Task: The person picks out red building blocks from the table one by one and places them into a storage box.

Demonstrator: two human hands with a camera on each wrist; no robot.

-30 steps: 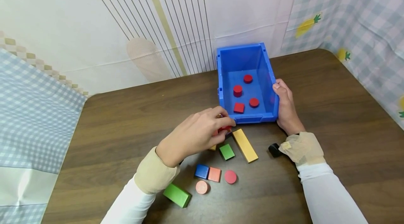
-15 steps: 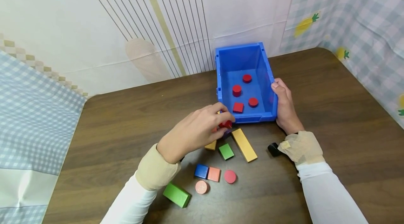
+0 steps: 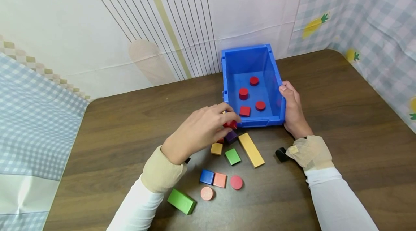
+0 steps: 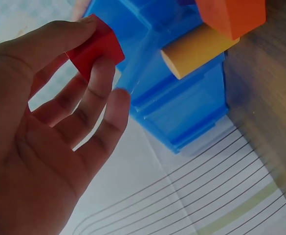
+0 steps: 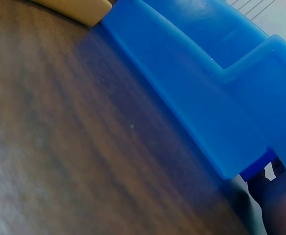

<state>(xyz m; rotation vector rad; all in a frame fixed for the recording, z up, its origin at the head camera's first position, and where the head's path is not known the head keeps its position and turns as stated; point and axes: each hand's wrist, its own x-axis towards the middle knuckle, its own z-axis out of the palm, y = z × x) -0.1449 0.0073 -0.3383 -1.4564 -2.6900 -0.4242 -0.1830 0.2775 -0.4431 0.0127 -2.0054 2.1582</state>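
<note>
My left hand [image 3: 198, 131] pinches a small red block [image 4: 98, 49] between thumb and fingertips, just off the near left corner of a blue plastic bin [image 3: 248, 59]. Inside the bin lie several red pieces, among them a red cylinder [image 3: 243, 94] and a red square block [image 3: 245, 111]. My right hand [image 3: 294, 111] grips the bin's right wall, thumb over the rim. Under the left fingers sits a purple block [image 3: 231, 137]. In the left wrist view a yellow cylinder [image 4: 196, 51] and an orange block [image 4: 235, 17] show beside the bin; the left hand mostly hides them in the head view.
Nearer on the wooden table lie a long yellow block [image 3: 251, 150], a green square [image 3: 233, 156], a small yellow block [image 3: 216, 148], a blue block [image 3: 207, 176], a coral square [image 3: 220, 180], two round discs and a long green block [image 3: 181, 201]. Patterned cloth hangs behind.
My left hand has risen slightly toward the bin with the red block, uncovering the purple and small yellow blocks. The right hand stays on the bin.
</note>
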